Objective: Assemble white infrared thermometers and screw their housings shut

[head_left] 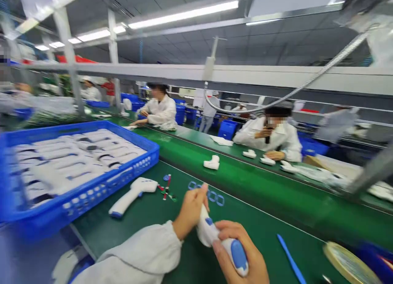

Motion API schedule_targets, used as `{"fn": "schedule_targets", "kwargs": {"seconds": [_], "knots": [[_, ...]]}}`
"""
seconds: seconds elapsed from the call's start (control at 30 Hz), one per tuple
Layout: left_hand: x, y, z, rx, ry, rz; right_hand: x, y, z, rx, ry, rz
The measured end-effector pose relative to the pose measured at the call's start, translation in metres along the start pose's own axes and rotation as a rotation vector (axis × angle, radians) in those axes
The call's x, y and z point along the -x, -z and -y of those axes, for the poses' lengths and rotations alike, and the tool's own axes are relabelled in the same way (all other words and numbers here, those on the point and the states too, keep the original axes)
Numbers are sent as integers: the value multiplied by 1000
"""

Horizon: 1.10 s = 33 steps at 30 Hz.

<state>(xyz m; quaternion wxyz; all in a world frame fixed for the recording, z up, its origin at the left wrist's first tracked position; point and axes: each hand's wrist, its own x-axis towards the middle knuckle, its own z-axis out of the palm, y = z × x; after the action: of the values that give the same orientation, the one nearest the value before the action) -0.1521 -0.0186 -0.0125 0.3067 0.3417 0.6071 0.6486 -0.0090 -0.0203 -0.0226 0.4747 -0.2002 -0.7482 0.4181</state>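
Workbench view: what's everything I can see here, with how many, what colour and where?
Crate: one, blue, left
Devices: many, white, in the crate
Spare gun: one, white and blue, right of the crate
Wired parts: small cluster, red, green and black, beside the spare gun
Rings: at least four, blue, beyond the left hand
Bench: one, green, near side
Belt: one, green, beyond the bench
White part: one, on the belt
Stick: one, blue, right
Bins: several, blue, background
People: several, mostly in white, background
Hose: one, silver, overhead
Lights: several, white, ceiling
Held gun: one, white and blue, in both hands
Hands: left, right, bare, centre front
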Motion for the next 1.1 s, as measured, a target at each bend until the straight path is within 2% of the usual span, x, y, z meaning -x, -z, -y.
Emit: {"fn": "schedule_targets", "kwargs": {"seconds": [0.13, 0.23, 0.33, 0.47, 0.57, 0.63, 0.73, 0.83, 0.9, 0.93, 1.0, 1.07, 1.1], "knots": [[2, 6, -1, -55, -166, 23, 18, 30, -1, 116, -141, -1], [10, 4, 0, -114, -227, 72, 32, 42, -6, 115, -195, 14], [15, 2, 2, -176, -240, 159, 39, 46, -7, 57, -285, 0], [13, -1, 8, -286, -221, 267, 44, 54, -2, -152, -468, 5], [10, -4, 13, -372, -173, 327, 54, 77, 5, -24, -487, 70], [7, -7, 17, -460, -119, 388, 61, 107, 13, 214, -446, 132], [1, -12, 23, -573, -30, 474, 67, 169, 25, 646, -297, 188], [-5, -26, 26, -629, -15, 554, 65, 235, 26, 1107, -10, 276], [-8, -39, 27, -697, -58, 630, 64, 266, 20, 1416, 198, 393], [-9, -47, 27, -745, -83, 671, 64, 275, 15, 1515, 282, 490], [-9, -62, 27, -865, -139, 748, 65, 282, 4, 1561, 412, 716], [-6, -75, 28, -1006, -246, 781, 66, 279, -7, 1462, 516, 873], [-4, -80, 28, -1062, -323, 774, 67, 276, -13, 1400, 571, 899]]}}
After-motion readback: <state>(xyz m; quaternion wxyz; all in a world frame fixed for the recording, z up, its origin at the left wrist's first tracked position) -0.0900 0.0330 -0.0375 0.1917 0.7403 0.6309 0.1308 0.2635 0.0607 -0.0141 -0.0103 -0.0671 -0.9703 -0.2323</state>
